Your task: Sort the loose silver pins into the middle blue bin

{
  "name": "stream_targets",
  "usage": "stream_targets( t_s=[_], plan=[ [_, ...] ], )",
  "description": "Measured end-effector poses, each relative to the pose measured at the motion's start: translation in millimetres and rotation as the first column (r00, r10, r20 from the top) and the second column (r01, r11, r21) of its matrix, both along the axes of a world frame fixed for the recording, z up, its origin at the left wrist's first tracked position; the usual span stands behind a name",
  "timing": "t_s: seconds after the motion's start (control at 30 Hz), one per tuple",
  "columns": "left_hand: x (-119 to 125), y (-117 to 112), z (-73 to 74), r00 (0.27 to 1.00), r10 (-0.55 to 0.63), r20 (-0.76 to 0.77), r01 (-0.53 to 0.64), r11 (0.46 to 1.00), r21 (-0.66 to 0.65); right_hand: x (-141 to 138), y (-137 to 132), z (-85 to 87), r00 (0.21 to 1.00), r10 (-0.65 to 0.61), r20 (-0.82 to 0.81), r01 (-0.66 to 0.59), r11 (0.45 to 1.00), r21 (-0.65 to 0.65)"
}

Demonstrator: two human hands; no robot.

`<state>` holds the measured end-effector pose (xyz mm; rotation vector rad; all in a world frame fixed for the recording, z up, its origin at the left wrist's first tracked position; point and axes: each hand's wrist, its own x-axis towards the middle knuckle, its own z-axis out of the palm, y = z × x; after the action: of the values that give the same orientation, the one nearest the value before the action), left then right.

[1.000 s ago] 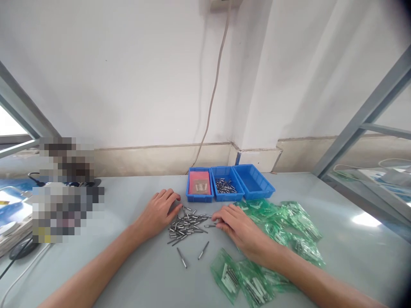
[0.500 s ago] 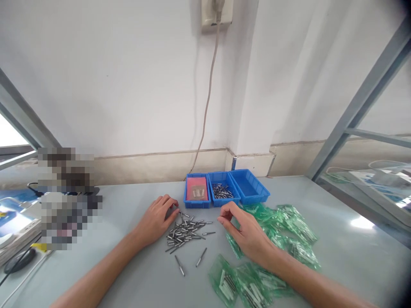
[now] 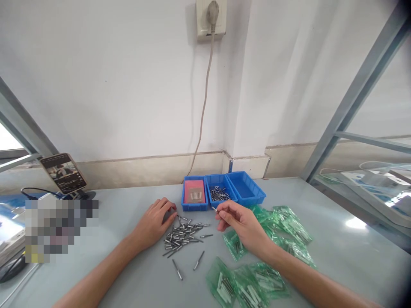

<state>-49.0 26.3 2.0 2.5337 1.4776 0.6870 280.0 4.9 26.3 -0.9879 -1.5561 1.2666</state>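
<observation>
My right hand (image 3: 239, 224) is closed in a pinch on a small metal pin (image 3: 214, 208), whose light end pokes out past the fingertips in front of the middle blue bin (image 3: 236, 200). My left hand (image 3: 155, 220) lies on the table with curved fingers and the thumb apart, at the upper left edge of a pile of metal pins (image 3: 183, 234). The pins are thin rods with a thicker end. Two loose pins, one left (image 3: 177, 270) and one right (image 3: 198, 260), lie nearer to me. Shorter-looking metal pieces (image 3: 219, 193) fill part of the middle bin.
Green plastic bags (image 3: 221, 282) of metal and white pieces lie around and below my right forearm. The left blue bin (image 3: 195, 207) holds a pink block and a small clear packet; the right blue bin (image 3: 245, 188) stands beside it. A phone (image 3: 63, 173) leans on a stand at left.
A pin now shows in my right fingertips, which have come close to the middle bin's front. My left hand stays by the pile. The view has shifted slightly.
</observation>
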Motion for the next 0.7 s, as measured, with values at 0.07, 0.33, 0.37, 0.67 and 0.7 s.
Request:
stream_targets(
  t_s=[0.07,0.33,0.37,0.67,0.7],
  plan=[
    [-1,0,-0.2,1.000,-0.011,0.006,0.011,1.000,-0.006,0,0,-1.9,1.000,-0.001,-0.025,0.001,1.000,-0.026],
    [-3,2,1.6,1.000,-0.023,0.019,0.023,0.999,-0.041,0,2,-3.9,0.998,-0.048,-0.044,0.050,0.998,0.038],
    [-2,2,2.2,1.000,-0.024,0.020,0.025,0.999,-0.044,0,2,-3.7,0.998,-0.048,-0.036,0.050,0.998,0.050],
    [-3,1,3.7,0.999,-0.050,0.021,0.051,0.998,-0.029,2,-10,-3.9,0.925,-0.149,0.349,0.026,0.943,0.331],
    [-3,1,3.5,0.999,-0.049,0.021,0.050,0.998,-0.035,3,-11,-4.4,0.916,-0.145,0.373,0.006,0.937,0.350]
  ],
)
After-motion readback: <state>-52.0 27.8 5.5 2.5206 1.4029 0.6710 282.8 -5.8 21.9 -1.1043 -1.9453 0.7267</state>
